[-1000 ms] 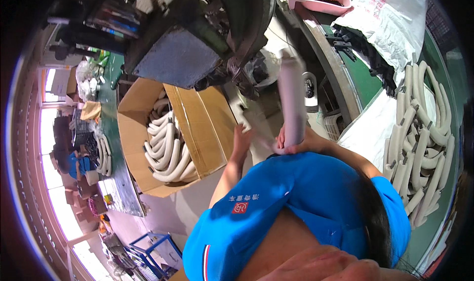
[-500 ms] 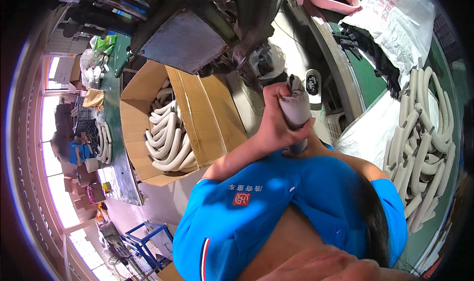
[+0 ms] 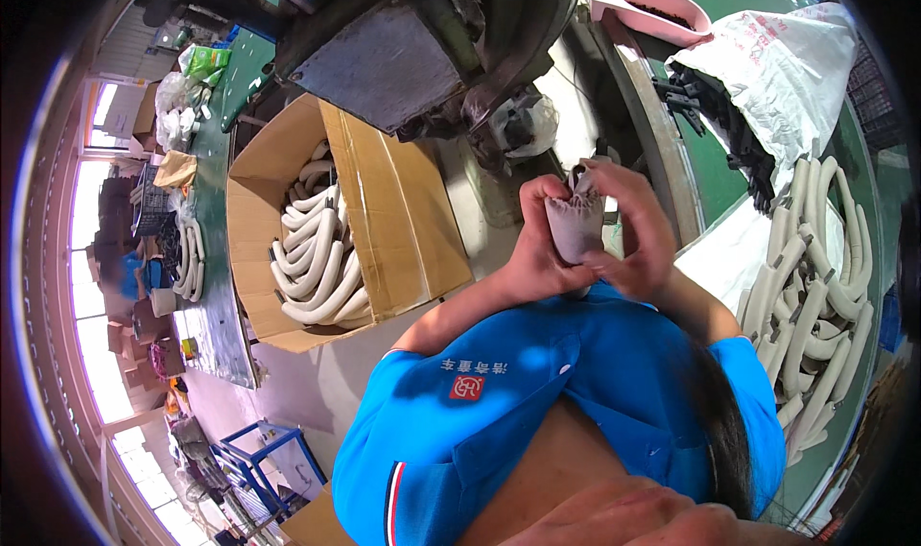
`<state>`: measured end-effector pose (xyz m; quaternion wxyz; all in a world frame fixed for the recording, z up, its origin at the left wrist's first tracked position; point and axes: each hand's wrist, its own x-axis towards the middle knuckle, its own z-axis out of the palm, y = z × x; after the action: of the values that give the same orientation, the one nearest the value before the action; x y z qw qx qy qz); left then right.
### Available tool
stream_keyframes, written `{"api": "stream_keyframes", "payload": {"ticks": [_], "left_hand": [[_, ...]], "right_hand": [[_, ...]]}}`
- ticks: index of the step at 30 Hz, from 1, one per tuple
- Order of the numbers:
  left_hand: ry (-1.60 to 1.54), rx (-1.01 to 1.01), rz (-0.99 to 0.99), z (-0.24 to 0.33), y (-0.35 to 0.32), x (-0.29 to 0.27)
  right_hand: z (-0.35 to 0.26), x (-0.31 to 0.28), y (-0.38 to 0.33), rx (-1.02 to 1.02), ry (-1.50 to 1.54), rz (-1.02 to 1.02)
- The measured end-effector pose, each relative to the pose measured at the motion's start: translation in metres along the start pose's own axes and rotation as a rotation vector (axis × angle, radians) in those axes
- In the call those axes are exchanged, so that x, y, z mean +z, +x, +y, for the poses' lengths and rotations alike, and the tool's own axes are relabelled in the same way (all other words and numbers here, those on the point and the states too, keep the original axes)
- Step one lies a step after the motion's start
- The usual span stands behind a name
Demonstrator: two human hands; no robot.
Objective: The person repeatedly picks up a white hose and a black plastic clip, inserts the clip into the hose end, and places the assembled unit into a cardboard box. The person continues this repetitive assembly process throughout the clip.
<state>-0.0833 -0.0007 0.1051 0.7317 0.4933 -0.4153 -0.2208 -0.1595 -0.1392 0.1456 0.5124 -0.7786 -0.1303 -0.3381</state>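
Note:
In front of my chest I hold a grey cloth sleeve [image 3: 576, 227], stuffed-looking and bunched into gathers at its upper end. My left hand [image 3: 539, 244] is closed around its left side, the thumb and fingertips near the gathered top. My right hand [image 3: 635, 229] curls over it from the right, with fingertips at the gathers and the thumb low on the cloth. The lower end of the sleeve is hidden behind my hands. Just beyond them hangs a crumpled clear plastic bag [image 3: 526, 124] with dark contents.
A cardboard box [image 3: 403, 220] of curved cream foam-covered tubes [image 3: 321, 258] stands left. More such tubes [image 3: 811, 296] lie on the right-hand green table beside a white sack [image 3: 791, 76] of black parts [image 3: 734, 133]. A machine [image 3: 384, 66] looms ahead; a pink scoop [image 3: 652, 9] sits far right.
My right hand has come up from beneath the sleeve to its gathered top. The left hand has shifted slightly lower, and the sleeve now shows greyer and shorter between my hands.

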Motion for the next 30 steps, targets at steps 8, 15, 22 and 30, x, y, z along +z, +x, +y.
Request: {"api": "stream_keyframes", "payload": {"ticks": [8, 15, 22, 30], "left_hand": [[0.077, 0.015, -0.055, -0.006, 0.001, -0.007], [0.035, -0.132, -0.048, 0.003, 0.002, -0.004], [-0.08, -0.285, 0.061, 0.003, 0.008, -0.008], [0.158, -0.418, -0.035, -0.004, -0.016, -0.044]], "right_hand": [[0.0, 0.015, -0.014, 0.064, -0.022, 0.144], [-0.001, -0.001, 0.011, 0.055, -0.247, 0.006], [0.046, 0.0, -0.006, -0.006, -0.034, 0.154], [0.282, -0.127, -0.054, 0.478, -1.11, 0.155]]}}
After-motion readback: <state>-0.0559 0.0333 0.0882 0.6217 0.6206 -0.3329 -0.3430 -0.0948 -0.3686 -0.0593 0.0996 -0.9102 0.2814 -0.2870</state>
